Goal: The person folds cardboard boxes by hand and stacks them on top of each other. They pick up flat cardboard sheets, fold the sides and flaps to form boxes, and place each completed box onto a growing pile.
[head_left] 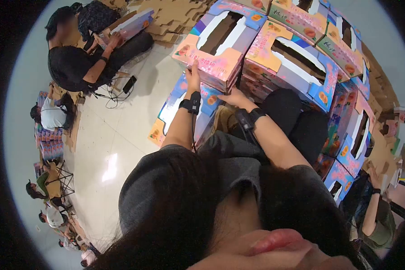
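Carton [210,57] of pink and orange card with peach prints, blue-purple sides and a white-edged cut-out window on top. Topmost on a stack [255,86] of like cartons, centre far, beyond the knees. Left hand [193,74] clenched over its near edge. Right hand [235,96] lower right against the stack, grip impossible to tell.

A stack of pink-and-blue cardboard boxes [297,58] fills twelve to three o'clock on the tiled floor [108,148], with the left hand [192,74] touching its front top box [211,63], the right hand [235,96] just below it, and a black-clad seated person [72,65] at ten o'clock.
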Available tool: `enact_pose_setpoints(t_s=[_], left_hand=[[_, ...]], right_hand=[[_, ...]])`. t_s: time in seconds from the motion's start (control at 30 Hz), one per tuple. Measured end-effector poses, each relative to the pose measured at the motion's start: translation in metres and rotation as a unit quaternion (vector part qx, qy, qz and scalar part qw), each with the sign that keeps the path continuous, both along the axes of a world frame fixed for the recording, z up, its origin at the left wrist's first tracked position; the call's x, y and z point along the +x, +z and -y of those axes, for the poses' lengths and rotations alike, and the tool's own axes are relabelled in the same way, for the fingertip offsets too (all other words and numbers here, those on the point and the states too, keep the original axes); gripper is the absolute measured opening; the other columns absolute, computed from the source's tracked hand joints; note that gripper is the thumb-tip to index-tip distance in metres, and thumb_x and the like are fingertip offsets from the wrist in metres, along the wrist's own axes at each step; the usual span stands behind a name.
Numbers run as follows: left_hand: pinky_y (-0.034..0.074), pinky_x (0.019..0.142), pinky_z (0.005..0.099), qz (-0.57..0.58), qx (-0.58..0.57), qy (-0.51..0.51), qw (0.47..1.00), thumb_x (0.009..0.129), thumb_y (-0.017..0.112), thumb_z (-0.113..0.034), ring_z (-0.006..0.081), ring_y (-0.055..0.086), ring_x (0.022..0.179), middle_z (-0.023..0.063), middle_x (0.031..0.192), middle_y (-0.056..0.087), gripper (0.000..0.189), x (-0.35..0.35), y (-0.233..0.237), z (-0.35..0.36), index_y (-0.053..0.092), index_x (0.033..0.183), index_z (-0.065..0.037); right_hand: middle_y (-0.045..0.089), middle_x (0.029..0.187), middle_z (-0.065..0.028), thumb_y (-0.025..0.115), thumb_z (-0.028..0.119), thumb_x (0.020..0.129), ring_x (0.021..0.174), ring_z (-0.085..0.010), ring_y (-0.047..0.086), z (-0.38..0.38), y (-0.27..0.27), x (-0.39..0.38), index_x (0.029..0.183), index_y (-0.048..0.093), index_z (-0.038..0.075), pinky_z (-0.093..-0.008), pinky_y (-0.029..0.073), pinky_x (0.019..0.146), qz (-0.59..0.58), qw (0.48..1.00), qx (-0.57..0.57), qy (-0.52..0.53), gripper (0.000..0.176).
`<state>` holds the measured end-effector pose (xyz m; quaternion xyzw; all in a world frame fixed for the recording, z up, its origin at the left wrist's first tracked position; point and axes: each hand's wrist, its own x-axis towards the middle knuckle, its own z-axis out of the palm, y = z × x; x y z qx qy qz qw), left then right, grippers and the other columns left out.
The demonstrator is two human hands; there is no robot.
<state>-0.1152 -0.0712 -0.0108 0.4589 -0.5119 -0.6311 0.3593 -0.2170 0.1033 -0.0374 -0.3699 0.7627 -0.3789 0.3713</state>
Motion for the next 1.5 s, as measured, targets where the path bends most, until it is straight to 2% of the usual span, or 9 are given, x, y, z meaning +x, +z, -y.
enact_pose_setpoints(t_s=[0.1,0.33,0.63,0.77,0.87,1.0,1.2,1.4,1.5], left_hand=[[0.032,0.101,0.0332,0.029,-0.04,0.02,0.999,0.085,0.061,-0.047,0.0271,0.046,0.116,0.0207,0.124,0.05,0.073,0.006,-0.003,0.002,0.044,0.124,0.012],[0.039,0.088,0.0327,-0.002,-0.066,0.017,0.998,0.088,0.059,-0.04,0.0204,0.049,0.094,0.0126,0.102,0.058,0.049,0.007,0.003,-0.002,0.056,0.105,0.006],[0.038,0.09,0.0331,0.006,-0.086,0.05,0.995,0.092,0.051,-0.037,0.0233,0.051,0.099,0.016,0.107,0.058,0.046,-0.001,-0.025,0.002,0.056,0.111,0.004],[0.034,0.1,0.035,0.005,-0.074,0.008,0.997,0.092,0.051,-0.042,0.0267,0.048,0.114,0.0161,0.122,0.055,0.058,0.002,-0.023,0.004,0.049,0.124,0.006],[0.023,0.109,0.038,-0.02,-0.005,-0.028,0.999,0.091,0.053,-0.043,0.0287,0.036,0.13,0.0198,0.136,0.043,0.07,0.004,-0.005,-0.001,0.034,0.135,0.008],[0.021,0.111,0.0405,0.158,-0.252,0.171,0.939,0.09,0.058,-0.038,0.0339,0.029,0.135,0.0248,0.143,0.033,0.073,0.007,0.005,-0.011,0.029,0.139,0.008],[0.022,0.109,0.0481,0.073,-0.585,-0.025,0.807,0.085,0.062,-0.023,0.0392,0.03,0.133,0.0228,0.143,0.033,0.064,-0.026,0.107,-0.08,0.035,0.137,0.002],[0.026,0.108,0.0496,0.084,-0.632,-0.343,0.689,0.069,0.065,-0.012,0.046,0.029,0.132,0.0278,0.14,0.034,0.077,-0.096,0.131,-0.12,0.035,0.139,-0.005],[0.018,0.111,0.0526,0.146,-0.648,-0.394,0.636,0.065,0.066,-0.011,0.0458,0.016,0.137,0.0283,0.147,0.021,0.09,-0.127,0.108,-0.13,0.025,0.146,-0.011]], right_hand=[[0.066,0.096,-0.0216,0.064,0.044,0.08,0.087,-0.0366,0.065,0.003,0.014,-0.004,0.133,0.04,0.002,-0.0458,0.051,0.076,-0.179,0.968,0.172,0.045,0.071],[0.065,0.095,-0.0226,0.059,0.039,0.085,0.089,-0.0403,0.063,0.003,0.021,-0.004,0.113,0.056,0.006,-0.0483,0.051,0.075,-0.217,0.967,0.132,0.01,0.043],[0.067,0.092,-0.017,0.061,0.043,0.083,0.087,-0.0336,0.066,0.004,0.024,-0.007,0.097,0.068,0.006,-0.0449,0.052,0.073,-0.257,0.953,0.159,0.003,0.041],[0.065,0.095,-0.0243,0.062,0.041,0.078,0.083,-0.0371,0.065,0.004,-0.029,-0.009,0.099,0.064,-0.001,-0.0452,0.051,0.073,-0.15,0.969,0.1,0.167,0.047],[0.066,0.09,-0.0227,0.065,0.04,0.077,0.078,-0.0333,0.066,-0.02,0.076,-0.001,0.097,0.066,0.0,-0.042,0.051,0.072,-0.106,0.962,0.101,0.23,0.044],[0.067,0.083,-0.0164,0.065,0.032,0.081,0.076,-0.0279,0.066,-0.096,0.165,-0.032,0.088,0.068,0.003,-0.0364,0.051,0.068,-0.11,0.974,-0.154,-0.122,0.03],[0.063,0.085,-0.001,0.063,0.014,0.088,0.077,-0.0094,0.056,-0.233,0.149,-0.153,0.094,0.064,0.002,-0.0241,0.046,0.071,-0.087,0.821,-0.387,-0.412,0.013],[0.063,0.104,-0.0171,0.073,0.033,0.079,0.097,-0.0231,0.061,-0.306,0.034,-0.218,0.114,0.057,-0.005,-0.0331,0.046,0.086,-0.198,0.795,-0.159,-0.551,0.054],[0.051,0.126,-0.0294,0.062,0.049,0.082,0.118,-0.0383,0.051,-0.288,0.088,-0.183,0.133,0.04,-0.005,-0.0408,0.039,0.099,-0.202,0.839,-0.017,-0.505,0.078]])
